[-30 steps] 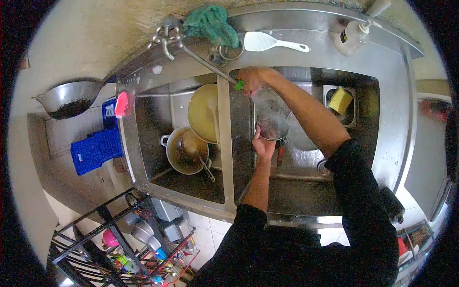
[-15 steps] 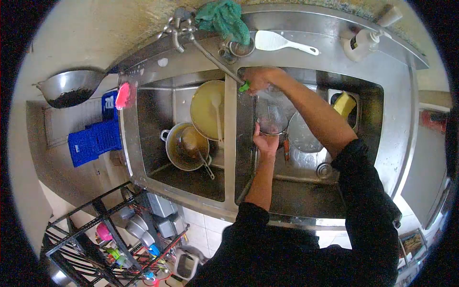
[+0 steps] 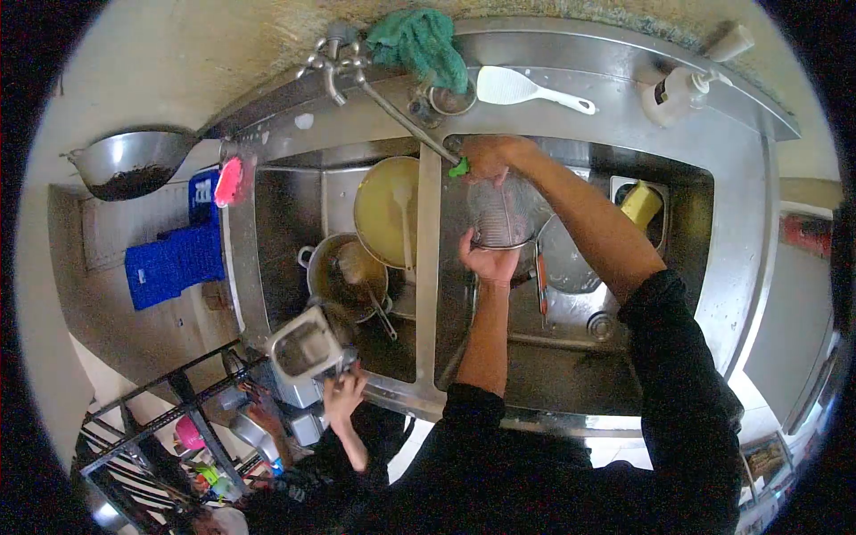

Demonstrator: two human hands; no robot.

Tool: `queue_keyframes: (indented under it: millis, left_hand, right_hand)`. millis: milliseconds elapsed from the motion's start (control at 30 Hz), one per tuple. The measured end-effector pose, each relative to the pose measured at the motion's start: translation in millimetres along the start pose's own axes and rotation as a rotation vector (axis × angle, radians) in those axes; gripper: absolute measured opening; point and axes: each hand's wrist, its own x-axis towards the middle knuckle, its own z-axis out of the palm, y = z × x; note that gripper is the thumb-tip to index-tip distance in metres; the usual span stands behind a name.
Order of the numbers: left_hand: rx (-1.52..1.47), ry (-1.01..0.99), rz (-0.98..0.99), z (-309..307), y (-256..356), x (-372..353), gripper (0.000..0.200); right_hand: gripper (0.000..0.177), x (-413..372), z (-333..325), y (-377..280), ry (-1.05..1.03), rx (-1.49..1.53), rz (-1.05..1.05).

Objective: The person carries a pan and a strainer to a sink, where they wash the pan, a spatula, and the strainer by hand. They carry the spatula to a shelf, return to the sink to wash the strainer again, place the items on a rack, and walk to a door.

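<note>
In the right sink basin, my left hand (image 3: 490, 259) grips the lower edge of a round mesh strainer (image 3: 501, 214), which is tilted up. Above it, my right hand (image 3: 486, 159) is closed round the end of the flexible tap hose (image 3: 401, 111), beside a green piece (image 3: 459, 168). Water runs over the strainer. Just right of it lie a round, pale metal item (image 3: 566, 259), partly behind my right forearm, and a thin orange-handled tool (image 3: 541, 283).
Left basin: a yellowish pan (image 3: 379, 214) and a two-handled pot (image 3: 334, 299) with utensils. Another person's hand (image 3: 343, 397) holds a metal container (image 3: 305, 346) over the front left edge. Behind are a white rice paddle (image 3: 508, 86), green cloth (image 3: 415, 45) and soap bottle (image 3: 673, 96).
Another person has come in at the lower left with a metal container. My left hand has shifted slightly left, and the strainer has turned a little.
</note>
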Motion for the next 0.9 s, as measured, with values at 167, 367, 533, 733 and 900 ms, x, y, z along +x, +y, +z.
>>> queue_keyframes:
  millis: [167,367,533,733,900]
  left_hand:
    - [-0.138,-0.128,-0.043,4,4,11,0.072]
    - [-0.204,-0.107,-0.04,1,2,19,0.058]
    - [-0.177,-0.056,-0.057,-2,2,20,0.054]
    - [-0.224,0.014,-0.075,18,9,28,0.05]
    - [-0.133,-0.01,0.0,-9,6,30,0.049]
  right_hand:
    - [0.034,-23,-28,-30,-0.129,-0.237,0.069]
    - [0.034,-20,-19,-16,-0.067,0.055,-0.048]
    - [0.033,-19,-19,-22,-0.072,-0.166,0.037]
    - [0.038,-24,-24,-24,-0.071,-0.21,0.1]
    - [0.039,-17,-19,-16,-0.106,-0.134,0.138]
